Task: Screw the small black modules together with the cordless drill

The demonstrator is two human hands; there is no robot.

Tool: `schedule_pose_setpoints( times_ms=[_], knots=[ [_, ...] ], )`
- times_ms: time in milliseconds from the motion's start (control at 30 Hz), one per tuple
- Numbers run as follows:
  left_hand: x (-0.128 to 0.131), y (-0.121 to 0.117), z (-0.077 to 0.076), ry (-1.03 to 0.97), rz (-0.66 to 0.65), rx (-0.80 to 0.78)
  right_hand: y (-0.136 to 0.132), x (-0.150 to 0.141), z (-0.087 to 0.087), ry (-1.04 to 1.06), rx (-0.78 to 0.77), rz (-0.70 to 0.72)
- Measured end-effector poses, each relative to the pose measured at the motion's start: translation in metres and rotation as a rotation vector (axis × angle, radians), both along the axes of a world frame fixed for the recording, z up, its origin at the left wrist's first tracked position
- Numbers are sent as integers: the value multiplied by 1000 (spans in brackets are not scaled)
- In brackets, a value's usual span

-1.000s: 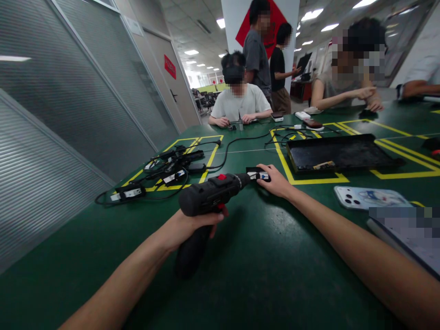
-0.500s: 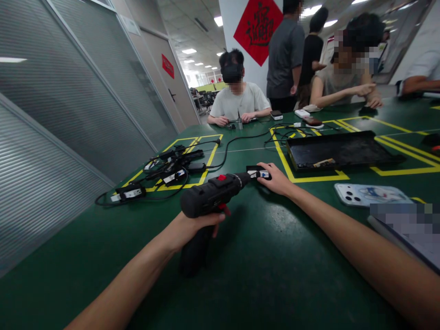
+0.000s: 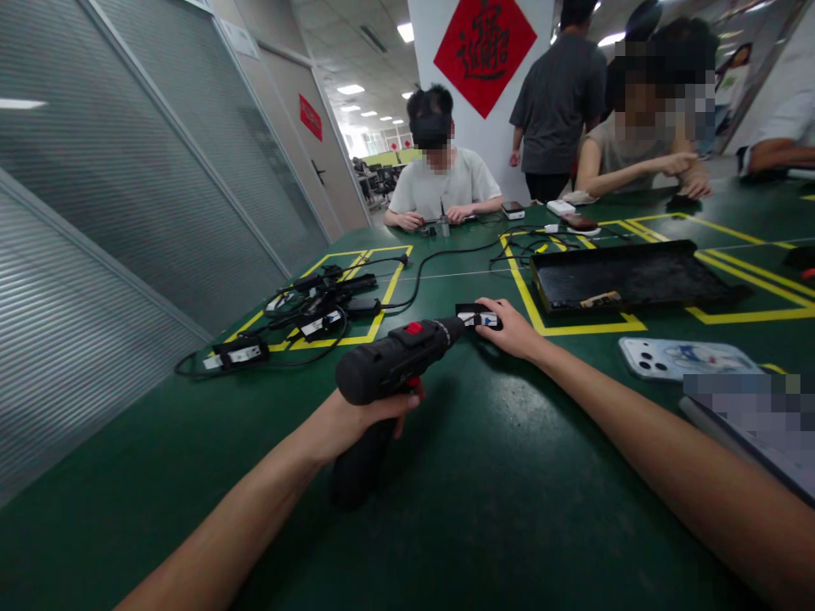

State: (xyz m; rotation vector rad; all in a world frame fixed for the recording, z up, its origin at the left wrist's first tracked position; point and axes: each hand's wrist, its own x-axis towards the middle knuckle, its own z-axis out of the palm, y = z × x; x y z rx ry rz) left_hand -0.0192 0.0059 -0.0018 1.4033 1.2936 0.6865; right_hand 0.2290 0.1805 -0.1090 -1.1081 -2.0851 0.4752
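My left hand (image 3: 356, 417) is wrapped round the grip of a black cordless electric screwdriver (image 3: 391, 367) with a red switch on top. Its nose points away from me at a small black adapter block (image 3: 477, 318) with a white label, lying on the green table (image 3: 484, 501). My right hand (image 3: 513, 333) rests on that block, fingers closed over it and pressing it onto the table. The screwdriver's tip meets the block's near end; the contact itself is hidden.
A heap of black adapters and cables (image 3: 306, 314) lies at the left inside yellow tape lines. A black tray (image 3: 630, 280) sits at the right, a white phone (image 3: 681, 358) nearer me. Other people sit and stand at the far side of the table.
My hands, the screwdriver and the block have held still. The standing people at the back have walked to the right, uncovering the red sign on the pillar.
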Motion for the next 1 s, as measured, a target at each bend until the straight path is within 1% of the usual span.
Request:
schedule_pose_setpoints(
  times_ms=[267, 400, 767, 867, 1000],
  knots=[
    [-3, 1, -3, -8, 2, -10, 0, 0, 0, -2, 5, -2],
    [-2, 1, -4, -31, 23, -3, -1, 0, 1, 0, 4, 4],
    [-7, 3, -9, -18, -6, -28, 0, 0, 0, 10, 10, 5],
    [-5, 2, -8, -8, -1, -19, 1, 0, -1, 10, 14, 6],
    [-1, 0, -3, 0, 15, -25, 1, -1, -2, 8, 17, 1]
  ],
)
